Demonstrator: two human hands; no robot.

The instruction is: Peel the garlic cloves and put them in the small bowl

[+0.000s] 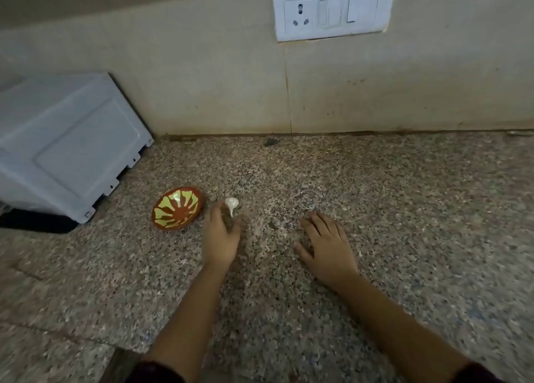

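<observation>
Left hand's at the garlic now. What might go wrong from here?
The garlic bulb lies at the fingertips of the left hand; a poor grip may roll it away. The small bowl sits tilted close by, so a knock could tip it. The frame is blurred; I cannot tell if contact is made.

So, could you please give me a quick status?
Left hand open beside garlic; right hand flat on counter. Garlic unpeeled, bowl empty. Path clear.

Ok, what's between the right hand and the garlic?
Only bare counter, as the head view shows. The right hand rests flat off to the right of the garlic; the left hand is by the garlic on its near side.
</observation>
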